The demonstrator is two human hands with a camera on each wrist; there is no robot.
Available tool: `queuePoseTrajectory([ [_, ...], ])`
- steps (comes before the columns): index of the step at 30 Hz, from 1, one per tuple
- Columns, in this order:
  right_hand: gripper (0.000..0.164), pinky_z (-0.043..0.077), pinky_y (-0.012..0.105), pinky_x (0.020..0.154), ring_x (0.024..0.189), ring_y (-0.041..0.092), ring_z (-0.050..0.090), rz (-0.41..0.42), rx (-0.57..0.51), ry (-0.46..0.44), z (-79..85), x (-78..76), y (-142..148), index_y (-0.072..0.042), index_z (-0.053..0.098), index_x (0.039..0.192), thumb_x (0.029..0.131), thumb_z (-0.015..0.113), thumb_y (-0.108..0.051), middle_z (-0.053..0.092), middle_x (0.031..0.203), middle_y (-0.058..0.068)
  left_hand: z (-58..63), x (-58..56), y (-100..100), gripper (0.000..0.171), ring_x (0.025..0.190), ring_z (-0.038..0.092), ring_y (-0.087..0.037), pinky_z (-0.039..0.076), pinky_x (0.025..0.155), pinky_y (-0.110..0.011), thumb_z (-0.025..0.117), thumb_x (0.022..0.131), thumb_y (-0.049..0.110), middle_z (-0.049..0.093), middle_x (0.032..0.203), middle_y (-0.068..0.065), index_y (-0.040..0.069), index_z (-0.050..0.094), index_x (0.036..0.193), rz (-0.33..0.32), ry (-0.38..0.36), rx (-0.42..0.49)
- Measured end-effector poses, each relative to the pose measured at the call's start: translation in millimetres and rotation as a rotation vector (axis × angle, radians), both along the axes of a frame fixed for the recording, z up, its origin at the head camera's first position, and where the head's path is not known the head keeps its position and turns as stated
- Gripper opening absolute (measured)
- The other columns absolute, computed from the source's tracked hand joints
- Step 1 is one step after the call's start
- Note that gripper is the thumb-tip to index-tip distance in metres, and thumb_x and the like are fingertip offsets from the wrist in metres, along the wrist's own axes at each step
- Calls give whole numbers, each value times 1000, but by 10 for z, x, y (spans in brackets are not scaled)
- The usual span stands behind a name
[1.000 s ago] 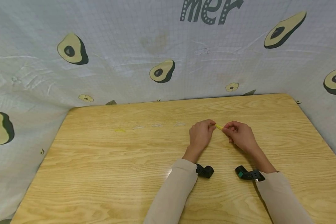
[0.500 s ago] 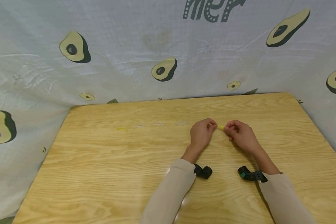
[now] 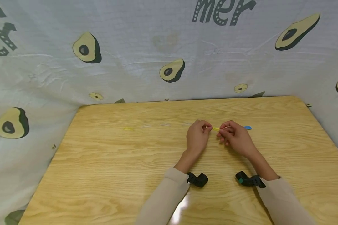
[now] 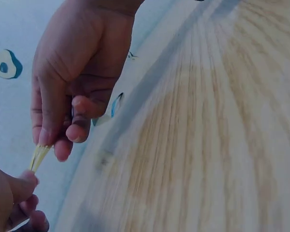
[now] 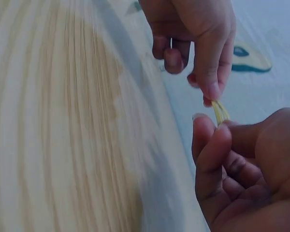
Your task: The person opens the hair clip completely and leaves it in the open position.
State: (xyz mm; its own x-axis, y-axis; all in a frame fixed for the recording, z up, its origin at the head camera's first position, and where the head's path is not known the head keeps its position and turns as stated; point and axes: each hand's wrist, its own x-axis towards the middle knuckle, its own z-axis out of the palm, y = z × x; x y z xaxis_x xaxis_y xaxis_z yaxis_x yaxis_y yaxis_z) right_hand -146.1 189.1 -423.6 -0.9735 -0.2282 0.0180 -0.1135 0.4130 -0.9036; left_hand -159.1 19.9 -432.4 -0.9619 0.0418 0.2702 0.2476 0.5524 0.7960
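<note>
A thin yellow band [image 3: 215, 128], made of several strands, spans the short gap between both hands above the far part of the wooden table [image 3: 146, 162]. My left hand [image 3: 197, 137] pinches one end between thumb and fingers. At the other end, my right hand [image 3: 236, 137] holds the band the same way. In the right wrist view, the band's strands [image 5: 219, 112] spread slightly between the fingertips; its exact kind is unclear. A small blue loop [image 3: 248, 127] lies on the table just beyond the right hand, partly hidden by it.
Left of the hands, small thin pieces lie in a row: a yellow one [image 3: 128, 128], then whitish ones [image 3: 165, 124], one of them [image 3: 187, 124] close to the left hand. A whitish curtain [image 3: 124, 62] printed with avocados hangs behind the table's back edge.
Both hands have shifted left over the table, still holding the yellow band between them. The blue loop has come into sight beside the right hand. The head view has turned slightly left.
</note>
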Motion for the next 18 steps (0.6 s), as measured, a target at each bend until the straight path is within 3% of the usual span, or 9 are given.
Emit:
queuePoseTrajectory([
  [8, 16, 53, 31, 59, 73, 28, 64, -6, -73, -29, 52, 56, -210, 5, 54, 111, 98, 53, -5, 67, 91, 21, 58, 118, -208, 7, 60, 51, -6, 41, 52, -19, 69, 89, 13, 62, 76, 2, 9, 68, 84, -24, -74, 65],
  [18, 15, 54, 34, 64, 72, 28, 65, 79, -109, -57, 75, 156, -440, 4, 56, 109, 95, 56, -2, 68, 88, 18, 56, 341, -537, 6, 60, 52, -7, 44, 54, -21, 68, 90, 10, 64, 76, 1, 7, 68, 85, -37, -126, 151],
])
